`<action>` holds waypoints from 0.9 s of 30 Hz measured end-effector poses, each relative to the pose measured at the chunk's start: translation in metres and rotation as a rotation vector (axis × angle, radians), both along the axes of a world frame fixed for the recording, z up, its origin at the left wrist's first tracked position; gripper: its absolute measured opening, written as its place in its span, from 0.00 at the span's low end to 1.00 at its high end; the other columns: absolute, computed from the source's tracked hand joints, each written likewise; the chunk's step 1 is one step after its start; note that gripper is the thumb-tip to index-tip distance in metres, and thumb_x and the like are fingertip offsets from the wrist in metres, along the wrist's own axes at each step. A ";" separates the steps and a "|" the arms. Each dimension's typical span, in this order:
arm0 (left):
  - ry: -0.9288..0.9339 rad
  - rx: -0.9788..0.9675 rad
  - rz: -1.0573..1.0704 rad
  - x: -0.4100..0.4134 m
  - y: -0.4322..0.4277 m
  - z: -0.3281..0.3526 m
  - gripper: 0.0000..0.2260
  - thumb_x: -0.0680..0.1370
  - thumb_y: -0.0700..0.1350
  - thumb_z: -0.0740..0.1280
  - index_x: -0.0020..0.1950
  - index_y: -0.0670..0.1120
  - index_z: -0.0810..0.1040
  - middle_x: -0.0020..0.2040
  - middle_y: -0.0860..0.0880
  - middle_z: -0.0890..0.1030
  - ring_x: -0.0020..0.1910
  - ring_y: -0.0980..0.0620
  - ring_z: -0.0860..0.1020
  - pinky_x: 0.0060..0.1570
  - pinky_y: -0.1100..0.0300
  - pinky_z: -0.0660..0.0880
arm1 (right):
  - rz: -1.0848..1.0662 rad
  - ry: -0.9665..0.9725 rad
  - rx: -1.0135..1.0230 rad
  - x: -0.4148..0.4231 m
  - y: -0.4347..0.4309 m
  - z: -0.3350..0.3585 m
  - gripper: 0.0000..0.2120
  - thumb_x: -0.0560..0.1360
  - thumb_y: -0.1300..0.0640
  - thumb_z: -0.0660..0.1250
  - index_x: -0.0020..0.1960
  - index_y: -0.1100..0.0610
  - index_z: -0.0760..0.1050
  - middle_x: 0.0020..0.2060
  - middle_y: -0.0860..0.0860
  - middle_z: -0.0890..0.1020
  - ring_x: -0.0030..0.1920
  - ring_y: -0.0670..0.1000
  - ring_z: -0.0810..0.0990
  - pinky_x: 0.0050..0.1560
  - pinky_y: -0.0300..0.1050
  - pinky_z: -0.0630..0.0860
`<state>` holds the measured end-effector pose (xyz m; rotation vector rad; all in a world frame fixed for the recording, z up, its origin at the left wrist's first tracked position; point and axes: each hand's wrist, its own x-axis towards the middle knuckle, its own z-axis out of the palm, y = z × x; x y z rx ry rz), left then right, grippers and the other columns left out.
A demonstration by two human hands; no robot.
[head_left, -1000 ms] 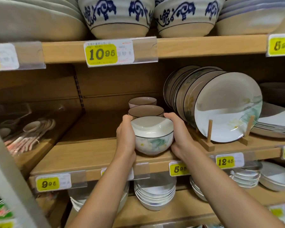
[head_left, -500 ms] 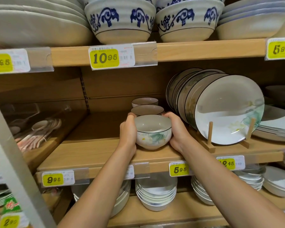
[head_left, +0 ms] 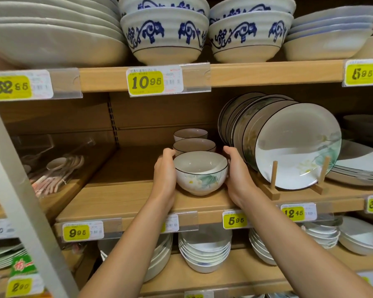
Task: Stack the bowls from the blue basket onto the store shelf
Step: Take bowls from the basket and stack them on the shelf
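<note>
Front bowl [head_left: 200,175] sits upright on the wooden shelf [head_left: 121,198] near its front edge, white with a thin dark rim and a green leaf and pale flower print (inside empty), second bowl [head_left: 194,145] and third bowl [head_left: 190,133] lined up just behind it.

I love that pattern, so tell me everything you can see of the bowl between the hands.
The bowl is small, round and deep, glossy white like glazed ceramic, with a thin dark rim line and a pale flower with green leaves on its side. It stands empty and upright, seemingly resting on the wooden shelf near its front, ahead of two similar bowls. The left hand cups its left side, the right hand its right.
</note>
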<state>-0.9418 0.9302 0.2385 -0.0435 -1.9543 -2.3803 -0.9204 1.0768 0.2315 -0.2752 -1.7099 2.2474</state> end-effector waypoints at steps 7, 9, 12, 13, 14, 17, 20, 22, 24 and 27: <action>0.098 0.029 -0.026 0.049 -0.015 0.001 0.08 0.76 0.52 0.58 0.39 0.58 0.74 0.42 0.58 0.74 0.43 0.60 0.73 0.47 0.57 0.72 | -0.073 0.051 0.030 0.046 -0.003 -0.007 0.21 0.75 0.41 0.59 0.66 0.44 0.71 0.56 0.37 0.75 0.55 0.39 0.71 0.59 0.42 0.68; 0.068 0.029 -0.016 0.071 -0.019 -0.002 0.10 0.77 0.54 0.57 0.51 0.56 0.77 0.50 0.58 0.76 0.51 0.60 0.74 0.53 0.57 0.73 | -0.094 0.058 0.008 0.066 -0.004 -0.008 0.27 0.74 0.40 0.59 0.71 0.45 0.68 0.68 0.43 0.70 0.61 0.43 0.67 0.67 0.49 0.65; 0.050 -0.018 0.037 0.117 -0.029 -0.009 0.22 0.78 0.57 0.55 0.71 0.53 0.70 0.68 0.53 0.72 0.67 0.54 0.70 0.70 0.49 0.67 | -0.092 0.102 0.021 0.099 -0.007 -0.012 0.28 0.72 0.40 0.59 0.70 0.45 0.68 0.70 0.44 0.69 0.62 0.43 0.68 0.68 0.49 0.66; 0.054 -0.017 0.069 0.135 -0.032 -0.013 0.21 0.79 0.56 0.55 0.71 0.53 0.70 0.69 0.53 0.72 0.67 0.54 0.70 0.70 0.48 0.67 | -0.085 0.114 0.037 0.110 -0.009 -0.014 0.26 0.73 0.41 0.59 0.70 0.45 0.69 0.70 0.45 0.70 0.62 0.42 0.70 0.68 0.50 0.68; 0.059 -0.006 0.108 0.151 -0.036 -0.017 0.19 0.81 0.55 0.54 0.70 0.52 0.71 0.69 0.52 0.73 0.67 0.55 0.71 0.69 0.48 0.68 | -0.074 0.123 0.049 0.122 -0.010 -0.017 0.23 0.75 0.43 0.59 0.69 0.45 0.70 0.69 0.45 0.71 0.63 0.43 0.71 0.68 0.50 0.69; 0.047 0.015 0.219 0.200 -0.048 -0.033 0.14 0.83 0.50 0.53 0.59 0.53 0.76 0.63 0.52 0.78 0.63 0.55 0.75 0.63 0.52 0.74 | -0.002 0.136 0.054 0.159 -0.018 -0.037 0.11 0.79 0.48 0.59 0.58 0.43 0.75 0.62 0.45 0.78 0.62 0.44 0.76 0.62 0.47 0.74; -0.011 0.012 0.314 0.248 -0.064 -0.055 0.12 0.82 0.47 0.54 0.51 0.53 0.78 0.60 0.49 0.79 0.61 0.53 0.77 0.58 0.55 0.75 | 0.103 0.089 0.035 0.191 -0.038 -0.057 0.10 0.80 0.54 0.57 0.52 0.47 0.77 0.53 0.49 0.83 0.55 0.45 0.81 0.55 0.45 0.77; -0.048 0.002 0.356 0.275 -0.080 -0.069 0.13 0.82 0.46 0.55 0.49 0.51 0.79 0.56 0.49 0.81 0.58 0.53 0.78 0.56 0.55 0.75 | 0.170 0.028 -0.002 0.209 -0.055 -0.071 0.11 0.80 0.56 0.57 0.50 0.52 0.78 0.48 0.52 0.85 0.49 0.47 0.83 0.50 0.43 0.78; -0.080 -0.005 0.407 0.303 -0.102 -0.083 0.13 0.81 0.44 0.56 0.48 0.48 0.80 0.50 0.50 0.83 0.52 0.55 0.80 0.51 0.57 0.75 | 0.260 -0.028 -0.011 0.228 -0.080 -0.085 0.11 0.79 0.58 0.58 0.47 0.54 0.79 0.44 0.54 0.85 0.44 0.48 0.84 0.45 0.40 0.78; -0.147 0.008 0.485 0.334 -0.144 -0.101 0.12 0.81 0.43 0.57 0.51 0.43 0.80 0.49 0.47 0.83 0.46 0.54 0.80 0.43 0.60 0.72 | 0.405 -0.101 -0.011 0.249 -0.124 -0.109 0.11 0.79 0.61 0.58 0.45 0.57 0.78 0.38 0.55 0.84 0.35 0.47 0.83 0.37 0.37 0.78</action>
